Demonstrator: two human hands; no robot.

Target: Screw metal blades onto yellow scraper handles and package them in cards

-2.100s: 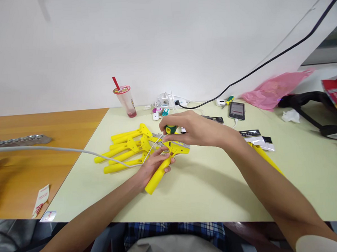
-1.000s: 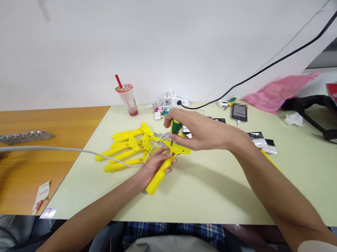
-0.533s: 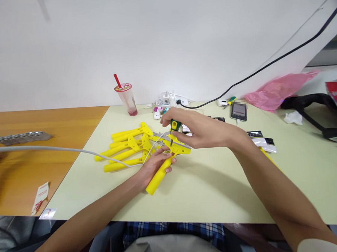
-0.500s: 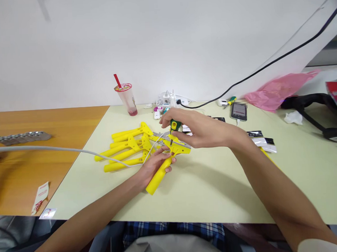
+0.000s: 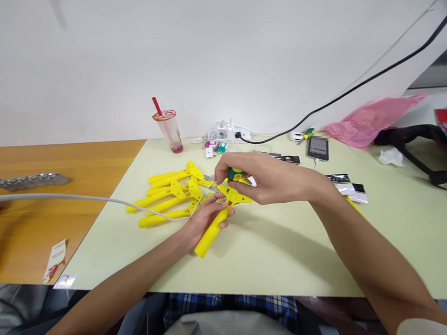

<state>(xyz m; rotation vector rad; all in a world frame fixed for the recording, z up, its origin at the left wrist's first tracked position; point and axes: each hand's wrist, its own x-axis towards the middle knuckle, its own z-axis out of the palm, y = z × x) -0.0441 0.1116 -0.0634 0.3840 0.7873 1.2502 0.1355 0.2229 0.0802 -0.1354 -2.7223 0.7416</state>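
Observation:
My left hand is closed around a yellow scraper, near where its thick handle meets the wide flat head. Above that head, my right hand grips a green and yellow screwdriver. The screwdriver's handle leans over under my palm, and its shaft is hidden. My right thumb and fingertips are down close to the scraper's head; whether they touch it I cannot tell. Several more yellow scrapers lie in a pile left of my hands. A thin grey cable passes over the pile and my left wrist area.
A cup with a red straw stands at the back. Behind my hands are a power strip and small plugs. Rightward lie a phone, another screwdriver, black-and-white packets, a crumpled tissue and a pink bag.
The screwdriver has tipped from upright toward lying flat, and its shaft no longer shows. My right hand has dropped slightly, fingertips nearer the scraper's head. My left hand keeps its hold.

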